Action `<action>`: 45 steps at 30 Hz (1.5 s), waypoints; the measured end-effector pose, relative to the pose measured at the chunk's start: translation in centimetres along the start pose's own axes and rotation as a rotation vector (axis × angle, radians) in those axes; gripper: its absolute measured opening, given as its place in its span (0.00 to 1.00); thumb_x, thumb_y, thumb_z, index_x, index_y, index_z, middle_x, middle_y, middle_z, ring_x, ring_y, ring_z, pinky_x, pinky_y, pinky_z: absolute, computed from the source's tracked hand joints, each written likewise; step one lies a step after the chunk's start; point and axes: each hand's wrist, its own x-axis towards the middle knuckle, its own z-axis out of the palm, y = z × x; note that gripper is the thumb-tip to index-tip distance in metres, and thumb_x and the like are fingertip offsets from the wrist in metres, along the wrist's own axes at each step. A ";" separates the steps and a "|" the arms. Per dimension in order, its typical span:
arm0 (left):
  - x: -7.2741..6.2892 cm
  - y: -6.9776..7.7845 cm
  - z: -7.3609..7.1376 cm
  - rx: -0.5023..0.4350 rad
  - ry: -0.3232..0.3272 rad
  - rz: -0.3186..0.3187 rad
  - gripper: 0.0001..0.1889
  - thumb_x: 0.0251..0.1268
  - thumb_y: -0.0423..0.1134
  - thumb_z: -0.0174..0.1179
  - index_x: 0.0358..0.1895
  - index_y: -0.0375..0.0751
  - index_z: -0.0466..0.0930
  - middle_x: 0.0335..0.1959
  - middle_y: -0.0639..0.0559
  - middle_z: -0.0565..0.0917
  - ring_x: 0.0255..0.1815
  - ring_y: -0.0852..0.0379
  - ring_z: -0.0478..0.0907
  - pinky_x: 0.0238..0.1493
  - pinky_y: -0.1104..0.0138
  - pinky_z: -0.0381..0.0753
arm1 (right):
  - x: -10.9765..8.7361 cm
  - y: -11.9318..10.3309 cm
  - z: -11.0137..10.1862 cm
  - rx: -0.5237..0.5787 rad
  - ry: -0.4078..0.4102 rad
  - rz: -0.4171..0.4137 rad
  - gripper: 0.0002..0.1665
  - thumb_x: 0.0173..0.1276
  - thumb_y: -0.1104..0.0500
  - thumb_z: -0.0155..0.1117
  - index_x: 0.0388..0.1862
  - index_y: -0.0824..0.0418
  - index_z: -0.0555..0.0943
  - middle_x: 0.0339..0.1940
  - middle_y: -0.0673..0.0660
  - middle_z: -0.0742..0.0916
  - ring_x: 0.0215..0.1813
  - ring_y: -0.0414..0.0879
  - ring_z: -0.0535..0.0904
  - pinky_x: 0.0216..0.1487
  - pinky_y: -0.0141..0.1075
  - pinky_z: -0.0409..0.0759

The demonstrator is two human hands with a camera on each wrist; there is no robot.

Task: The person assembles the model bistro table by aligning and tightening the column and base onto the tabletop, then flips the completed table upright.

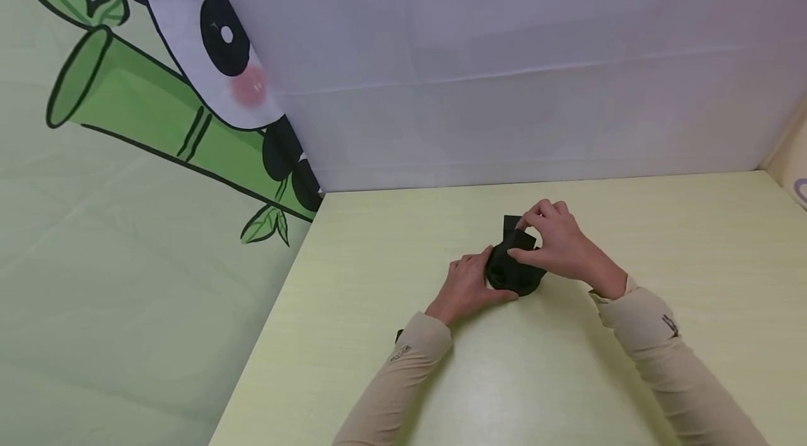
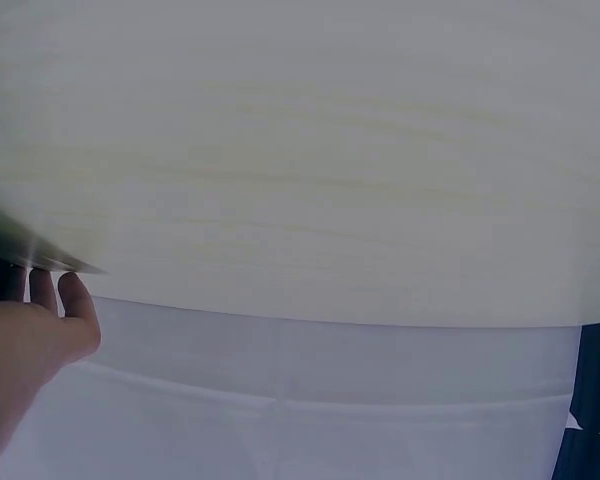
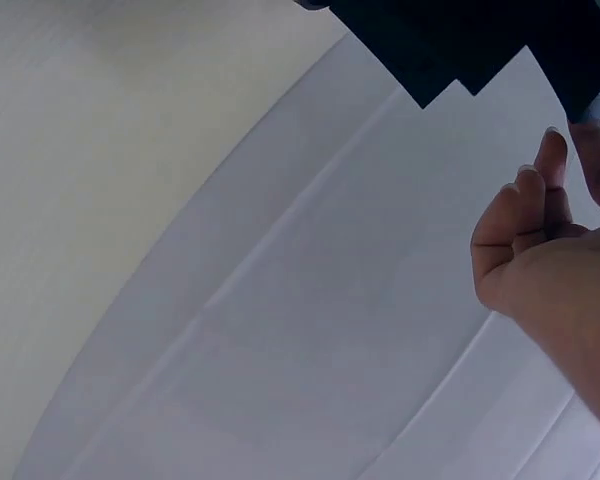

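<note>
A round black object (image 1: 513, 272) with flat, square-cornered black flaps (image 1: 511, 223) sits on the table between both hands. My left hand (image 1: 468, 286) holds its left side, thumb along the near edge and fingers along the far left edge. From the right, my right hand (image 1: 564, 244) pinches one raised flap between thumb and index finger. The left wrist view catches only part of the left hand (image 2: 35, 335), at the left edge. In the right wrist view, dark flaps (image 3: 420, 60) hang across the top, with the right hand's index finger (image 3: 592, 155) against one.
The pale yellow table (image 1: 662, 222) ends at a white cloth (image 1: 504, 82) behind it. To the left hangs a green cloth (image 1: 126, 278) printed with bamboo and a panda. A small black piece (image 1: 399, 336) shows beside the left sleeve (image 1: 403, 369).
</note>
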 end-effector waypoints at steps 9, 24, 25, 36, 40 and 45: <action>0.0 0.0 0.1 0.013 0.008 0.011 0.52 0.58 0.68 0.70 0.81 0.45 0.61 0.68 0.53 0.78 0.69 0.51 0.71 0.68 0.55 0.65 | 0.6 -0.1 1.3 -0.131 -0.069 0.036 0.18 0.65 0.51 0.75 0.42 0.64 0.82 0.47 0.63 0.77 0.55 0.67 0.67 0.52 0.62 0.68; 0.0 -0.2 0.2 0.015 0.021 0.030 0.46 0.57 0.69 0.71 0.75 0.50 0.68 0.62 0.55 0.82 0.65 0.53 0.74 0.66 0.54 0.67 | 1.3 -1.0 3.1 -0.172 -0.025 0.142 0.24 0.67 0.41 0.73 0.38 0.62 0.81 0.40 0.60 0.79 0.48 0.62 0.67 0.49 0.59 0.66; -0.1 -0.2 0.2 0.014 0.020 0.027 0.46 0.57 0.69 0.71 0.75 0.50 0.68 0.62 0.55 0.82 0.64 0.53 0.74 0.66 0.54 0.67 | 1.3 -1.0 3.2 -0.173 -0.029 0.153 0.24 0.67 0.41 0.72 0.38 0.62 0.81 0.40 0.60 0.79 0.48 0.62 0.67 0.49 0.59 0.66; 0.0 -0.3 0.1 0.015 0.021 0.026 0.46 0.57 0.68 0.71 0.75 0.50 0.69 0.62 0.55 0.82 0.65 0.52 0.74 0.67 0.54 0.67 | 0.8 -1.2 3.4 -0.168 -0.040 0.140 0.32 0.71 0.41 0.68 0.58 0.66 0.81 0.50 0.66 0.81 0.51 0.64 0.68 0.50 0.59 0.65; 0.0 -0.3 0.1 0.018 0.029 0.037 0.46 0.58 0.67 0.71 0.76 0.50 0.67 0.64 0.55 0.81 0.66 0.51 0.74 0.66 0.53 0.68 | 0.4 -0.9 3.3 -0.158 -0.057 0.067 0.31 0.72 0.48 0.68 0.66 0.66 0.79 0.55 0.69 0.80 0.54 0.67 0.69 0.49 0.60 0.66; 0.0 -0.2 0.0 0.018 0.027 0.024 0.49 0.58 0.67 0.71 0.78 0.49 0.65 0.65 0.55 0.80 0.66 0.51 0.73 0.67 0.54 0.67 | 0.0 -0.5 3.1 -0.185 -0.036 0.044 0.26 0.70 0.47 0.70 0.55 0.66 0.81 0.46 0.65 0.81 0.50 0.64 0.70 0.46 0.57 0.67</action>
